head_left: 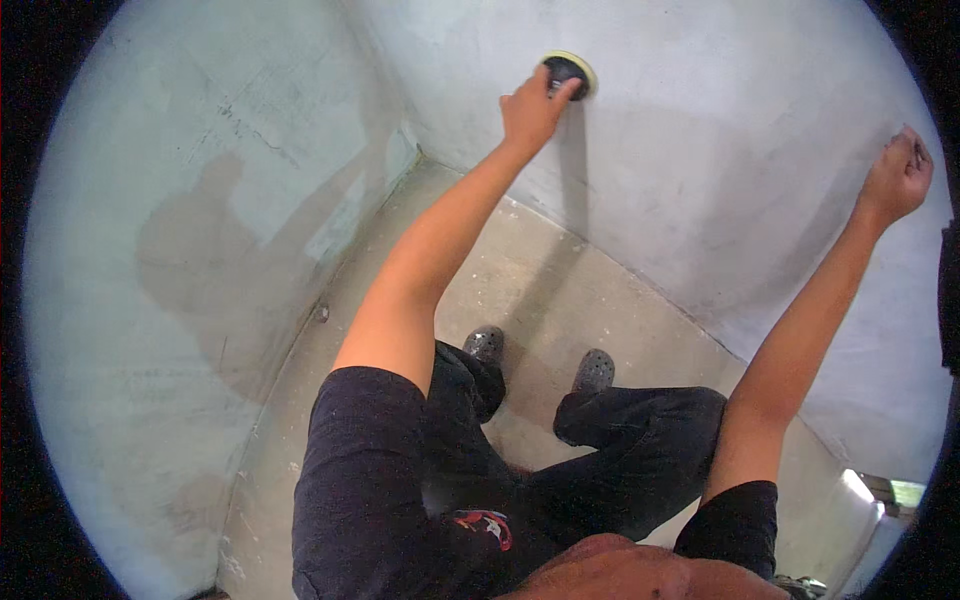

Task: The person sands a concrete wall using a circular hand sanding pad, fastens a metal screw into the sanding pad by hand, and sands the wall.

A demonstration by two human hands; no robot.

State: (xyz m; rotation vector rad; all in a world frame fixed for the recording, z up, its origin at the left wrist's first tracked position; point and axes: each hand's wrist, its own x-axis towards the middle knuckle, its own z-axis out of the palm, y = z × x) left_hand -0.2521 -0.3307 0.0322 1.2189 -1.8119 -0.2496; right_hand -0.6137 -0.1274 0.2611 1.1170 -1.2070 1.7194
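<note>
My left hand (534,109) grips a round black hand pad with a pale yellow rim (568,75), probably a sanding pad; its flat face lies against or close to the whitish plastered wall (660,165). Thumb and fingers hold the pad's black back from both sides. At the right, my right hand (900,171) is raised beside the same wall with its fingers curled. Whether it touches the wall or has something small inside it cannot be told.
A greenish wall (112,225) with dark scratches stands at the left and meets the whitish wall in a corner. Below is a speckled concrete floor (517,262), where my feet in grey perforated clogs (595,371) stand. Bright openings show at the lower right.
</note>
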